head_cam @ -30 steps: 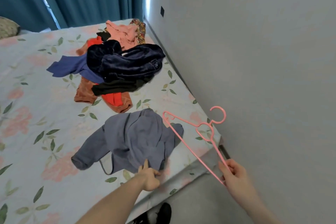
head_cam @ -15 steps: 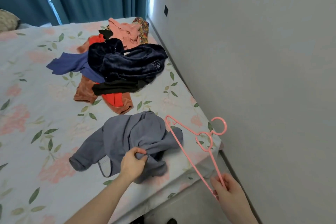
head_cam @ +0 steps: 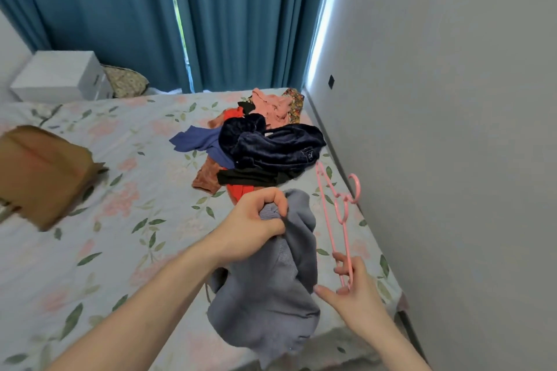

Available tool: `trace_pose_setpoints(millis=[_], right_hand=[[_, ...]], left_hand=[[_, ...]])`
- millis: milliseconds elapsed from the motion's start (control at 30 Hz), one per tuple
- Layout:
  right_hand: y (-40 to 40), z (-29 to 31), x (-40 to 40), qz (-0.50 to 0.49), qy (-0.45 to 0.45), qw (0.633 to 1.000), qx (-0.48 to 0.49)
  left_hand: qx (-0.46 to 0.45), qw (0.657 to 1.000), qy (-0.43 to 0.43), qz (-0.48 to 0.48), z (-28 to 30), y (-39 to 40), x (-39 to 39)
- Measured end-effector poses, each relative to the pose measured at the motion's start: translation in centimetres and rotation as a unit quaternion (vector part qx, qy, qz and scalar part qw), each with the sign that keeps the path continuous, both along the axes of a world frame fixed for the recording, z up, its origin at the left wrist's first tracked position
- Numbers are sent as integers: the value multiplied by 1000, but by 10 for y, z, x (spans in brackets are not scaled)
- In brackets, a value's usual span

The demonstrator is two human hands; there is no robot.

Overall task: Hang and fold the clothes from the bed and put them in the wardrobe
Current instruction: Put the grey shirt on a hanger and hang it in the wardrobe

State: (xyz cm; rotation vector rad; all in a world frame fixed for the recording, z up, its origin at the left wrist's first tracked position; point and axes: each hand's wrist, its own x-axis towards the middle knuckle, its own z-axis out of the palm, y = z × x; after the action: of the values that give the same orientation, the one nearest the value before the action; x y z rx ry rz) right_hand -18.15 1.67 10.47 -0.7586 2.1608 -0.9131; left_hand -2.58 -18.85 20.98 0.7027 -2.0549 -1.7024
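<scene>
The fingers (head_cam: 272,205) of my left hand (head_cam: 250,229) are curled tight round a bunched fold of the grey garment (head_cam: 271,289), which hangs from that grip in front of me, its lower part drooping over the near edge of the bed (head_cam: 99,250). My right hand (head_cam: 355,289) pinches the lower end of the pink hanger (head_cam: 339,208) between thumb and fingers; the index finger points left toward the grey cloth, just short of it or barely brushing it, I cannot tell which. The hanger rises tilted from my hand, its hook toward the grey wall (head_cam: 452,159) on the right.

Beyond my hands, on the floral sheet, lies the pile of clothes (head_cam: 265,147) against the wall side of the bed: a dark navy velvety piece on top, blue, black, rust-brown and red pieces under it, a pink one and a patterned one at the far end. On the left of the bed sits a brown paper bag (head_cam: 42,172), blurred. At the head of the bed there is a patterned pillow (head_cam: 126,83) beside a white box (head_cam: 60,75), and teal curtains (head_cam: 120,15) hang behind.
</scene>
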Motion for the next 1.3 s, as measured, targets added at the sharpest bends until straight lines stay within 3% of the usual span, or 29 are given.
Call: trace_pose_setpoints(millis=[100, 233, 300, 433, 600, 733, 800, 900, 1033, 1133, 1300], right_hand=[[-21, 7, -7, 63, -15, 998, -15], [-41, 9, -24, 84, -9, 995, -59], [-47, 21, -39, 72, -51, 989, -122], [-64, 72, -84, 55, -195, 952, -230], [-85, 118, -97, 202, -197, 924, -258], [-92, 114, -103, 232, -173, 932, -219], [-94, 100, -114, 255, -115, 944, -177], [-90, 75, -133, 277, 33, 955, -98], [-62, 52, -131, 276, 90, 953, -91], [-42, 43, -109, 320, 51, 941, -95], [-26, 44, -73, 480, -86, 870, -76]], left_hand=[[-39, 998, 15, -46, 32, 19, 0], [-79, 997, 9, -1, 52, 21, 5], [-120, 991, -41, 50, 48, 14, 14], [-219, 943, -217, 125, 16, 4, 35], [-188, 929, -267, 176, -29, 30, 23], [-152, 903, -285, 284, -55, 46, 18], [-106, 895, -295, 319, -61, 53, 18], [-45, 883, -272, 380, -51, 58, 16], [9, 876, -180, 448, -19, 49, 7], [93, 855, -89, 502, 6, 47, -5], [275, 787, 83, 546, 40, 45, -19]])
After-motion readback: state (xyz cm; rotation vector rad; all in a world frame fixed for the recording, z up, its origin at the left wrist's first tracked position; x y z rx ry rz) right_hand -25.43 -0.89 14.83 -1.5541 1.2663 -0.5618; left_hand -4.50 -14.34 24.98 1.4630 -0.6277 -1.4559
